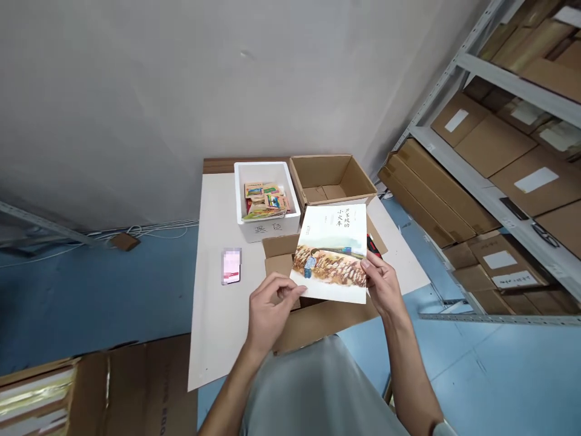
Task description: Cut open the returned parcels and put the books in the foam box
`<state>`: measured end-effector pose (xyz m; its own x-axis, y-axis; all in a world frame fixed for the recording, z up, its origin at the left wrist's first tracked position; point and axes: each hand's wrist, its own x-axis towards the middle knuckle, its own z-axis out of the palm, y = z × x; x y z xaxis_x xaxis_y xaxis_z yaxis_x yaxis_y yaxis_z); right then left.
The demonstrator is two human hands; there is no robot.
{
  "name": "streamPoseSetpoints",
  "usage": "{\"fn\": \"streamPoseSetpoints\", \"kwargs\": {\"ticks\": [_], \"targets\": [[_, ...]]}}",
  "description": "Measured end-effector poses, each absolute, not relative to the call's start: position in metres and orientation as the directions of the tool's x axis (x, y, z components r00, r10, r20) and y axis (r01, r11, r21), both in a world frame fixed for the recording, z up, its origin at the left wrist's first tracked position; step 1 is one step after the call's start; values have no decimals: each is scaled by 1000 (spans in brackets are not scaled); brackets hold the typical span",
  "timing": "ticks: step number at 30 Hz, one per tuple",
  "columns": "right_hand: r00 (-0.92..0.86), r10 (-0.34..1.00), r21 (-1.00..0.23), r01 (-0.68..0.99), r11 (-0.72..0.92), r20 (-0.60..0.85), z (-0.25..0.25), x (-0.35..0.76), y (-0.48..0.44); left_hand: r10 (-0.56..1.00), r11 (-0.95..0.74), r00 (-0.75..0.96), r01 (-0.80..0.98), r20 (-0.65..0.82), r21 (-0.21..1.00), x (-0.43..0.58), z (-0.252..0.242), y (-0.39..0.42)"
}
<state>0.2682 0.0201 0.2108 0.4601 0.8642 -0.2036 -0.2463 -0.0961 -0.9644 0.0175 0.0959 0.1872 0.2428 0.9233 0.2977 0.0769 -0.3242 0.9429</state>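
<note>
A thin picture book [330, 260] is held up before me, its cover showing a child in a striped shirt, a brown field and Chinese characters. My left hand [271, 309] pinches its lower left corner between thumb and fingers. On the right edge, my right hand [382, 283] grips it with the thumb on the cover and the fingers behind. Below the book stands an open cardboard box [313, 327] with flaps spread; the book hides most of its inside. A black and red object [373, 247] shows partly behind the book, its kind unclear.
On the white table [218, 327] are a white foam box [267, 230] with several colourful booklets [267, 200], an open cardboard box [333, 197] at the back and a phone [231, 266]. Shelves [521, 85] of cartons stand right. Another carton [136, 393] sits lower left.
</note>
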Motion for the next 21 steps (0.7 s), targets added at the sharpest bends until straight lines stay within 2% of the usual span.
{"fn": "streamPoseSetpoints", "kwargs": {"ticks": [3, 6, 8, 10, 13, 15, 17, 19, 21], "targets": [[458, 872, -972, -220, -76, -172, 217, 254, 15, 957, -209, 215, 36, 197, 977, 1, 178, 107], [450, 878, -979, -189, -82, -161, 221, 241, 12, 974, -18, 226, -62, 31, 998, -9, 166, 118], [435, 886, -979, -182, -88, -160, 221, 233, 11, 945, 159, 310, -150, -106, 976, -12, 159, 122], [421, 894, -981, -173, -89, -155, 220, 225, 11, 857, 357, 462, -216, -227, 909, -14, 154, 124], [410, 899, -982, -162, -98, -158, 214, 217, 12, 727, 556, 607, -249, -319, 793, -15, 151, 121], [419, 890, -980, -148, -129, -181, 208, 216, 15, 740, 566, 586, -277, -330, 777, -16, 151, 118], [506, 847, -986, -55, -159, -165, 199, 215, 19, 794, 503, 528, -293, -301, 813, -17, 151, 116], [631, 775, -972, 152, -178, -43, 192, 212, 25, 844, 408, 475, -269, -249, 872, -14, 152, 113], [658, 747, -924, 340, -175, 101, 188, 202, 30, 879, 317, 435, -225, -196, 922, -7, 153, 108]]}}
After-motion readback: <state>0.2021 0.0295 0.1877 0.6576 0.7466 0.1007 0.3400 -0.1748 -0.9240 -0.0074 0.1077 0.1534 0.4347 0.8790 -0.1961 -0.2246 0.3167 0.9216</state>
